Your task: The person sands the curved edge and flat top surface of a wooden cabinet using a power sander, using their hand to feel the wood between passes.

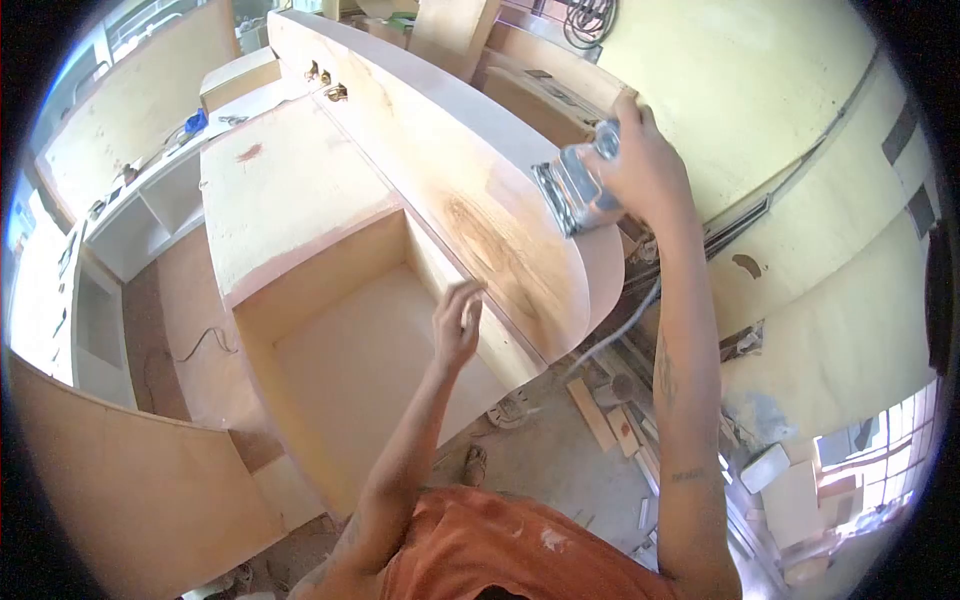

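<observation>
This is a woodworking workshop: the curved wooden panel [495, 250] shows bare, patchy grain, with a power sander [583, 185] at its rounded end. Left of the panel sit an open cabinet carcass [370, 345] and, farther over, white shelving units [168, 215]. Cut wooden strips [592, 415] lie on the floor [545, 450] near the panel's rounded end; a coiled black cable [590, 22] shows to its right.

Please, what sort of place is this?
Probably a woodworking workshop: the right hand holds what looks like a sander near unfinished-looking furniture, and wood strips lie on the floor.
</observation>
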A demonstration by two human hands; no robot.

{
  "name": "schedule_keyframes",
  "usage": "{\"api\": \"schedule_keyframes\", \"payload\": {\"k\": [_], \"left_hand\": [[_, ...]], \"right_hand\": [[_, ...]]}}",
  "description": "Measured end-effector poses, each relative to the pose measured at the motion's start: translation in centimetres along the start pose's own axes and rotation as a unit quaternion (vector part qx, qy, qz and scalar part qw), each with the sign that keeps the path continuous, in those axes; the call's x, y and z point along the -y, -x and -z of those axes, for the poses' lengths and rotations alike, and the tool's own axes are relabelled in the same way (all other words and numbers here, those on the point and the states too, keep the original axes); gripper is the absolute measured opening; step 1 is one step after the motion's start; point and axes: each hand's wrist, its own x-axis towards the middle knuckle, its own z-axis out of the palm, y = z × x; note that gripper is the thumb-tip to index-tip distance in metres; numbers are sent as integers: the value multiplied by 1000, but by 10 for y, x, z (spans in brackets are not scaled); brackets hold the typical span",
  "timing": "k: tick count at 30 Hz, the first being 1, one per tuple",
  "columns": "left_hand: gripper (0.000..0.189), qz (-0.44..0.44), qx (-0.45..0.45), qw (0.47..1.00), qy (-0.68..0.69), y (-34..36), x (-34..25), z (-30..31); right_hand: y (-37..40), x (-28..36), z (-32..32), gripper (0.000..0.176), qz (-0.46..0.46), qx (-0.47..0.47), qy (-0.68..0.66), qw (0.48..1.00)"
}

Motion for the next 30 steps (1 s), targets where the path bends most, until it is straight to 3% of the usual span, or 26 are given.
{"api": "schedule_keyframes", "payload": {"k": [7, 11, 13, 15, 17, 20, 23, 26, 28, 30], "left_hand": [[8, 166, 50, 983, 56, 103, 0, 22], [9, 133, -43, 987, 77, 105, 3, 48], [13, 194, -31, 977, 77, 95, -7, 73], [21, 189, -47, 979, 62, 87, -9, 88], [23, 199, -2, 980, -5, 80, -24, 106], [24, 172, 22, 985, -15, 74, -25, 103], [20, 206, 52, 976, 41, 46, -36, 74], [29, 223, 151, 963, 32, 1, -66, 50], [46, 66, 169, 983, -14, -16, -69, 27], [57, 53, 178, 982, -15, -24, -67, 1]], "right_hand": [[-116, 58, -51, 78, 78, 66, 108, 989], [-164, 89, -75, 85, 84, 95, 87, 988], [-180, 102, -83, 83, 89, 100, 70, 989], [-192, 106, -87, 81, 94, 102, 50, 989], [-200, 104, -92, 83, 91, 120, 41, 988], [-192, 90, -88, 85, 119, 109, 23, 987], [-160, 74, -64, 83, 119, 124, 16, 985], [-120, 54, -41, 71, 135, 113, 29, 984], [-91, 37, -26, 69, 129, 100, 25, 986], [-61, 20, -9, 63, 124, 93, -5, 988]]}}
